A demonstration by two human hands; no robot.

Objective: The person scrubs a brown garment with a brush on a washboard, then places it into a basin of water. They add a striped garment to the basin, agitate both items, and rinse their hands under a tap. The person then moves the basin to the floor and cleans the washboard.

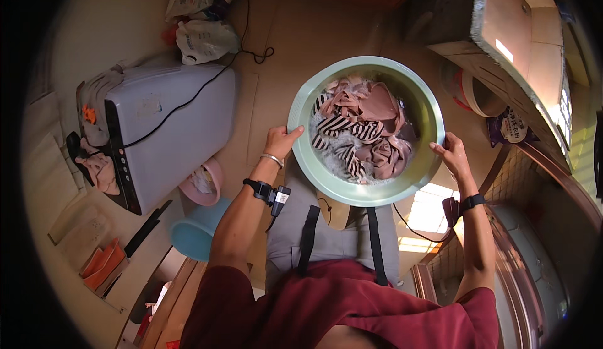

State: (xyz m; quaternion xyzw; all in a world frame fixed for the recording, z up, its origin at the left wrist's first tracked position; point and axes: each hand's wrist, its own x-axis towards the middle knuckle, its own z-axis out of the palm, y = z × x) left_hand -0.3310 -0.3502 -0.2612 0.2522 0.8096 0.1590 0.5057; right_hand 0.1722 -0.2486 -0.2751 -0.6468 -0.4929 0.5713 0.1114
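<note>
A pale green plastic basin [304, 160] is in front of me at waist height, with soapy water and wet clothes [374, 113] in it: pink and mauve fabric and black-and-white striped cloth. My left hand [281, 140] grips the basin's left rim, thumb on top, a bangle on that wrist. On the opposite side, my right hand [452, 155] grips the rim with its thumb over the edge. Both wrists wear black devices. The fingers under the rim are partly hidden.
At left are a pale washing machine [173, 129] with a cable across it, a pink bowl [212, 192] and a blue bucket [195, 239]. Packets [204, 41] lie at upper left. At right are a tiled counter [509, 60], a bucket [487, 101] beneath it and a railing [537, 163].
</note>
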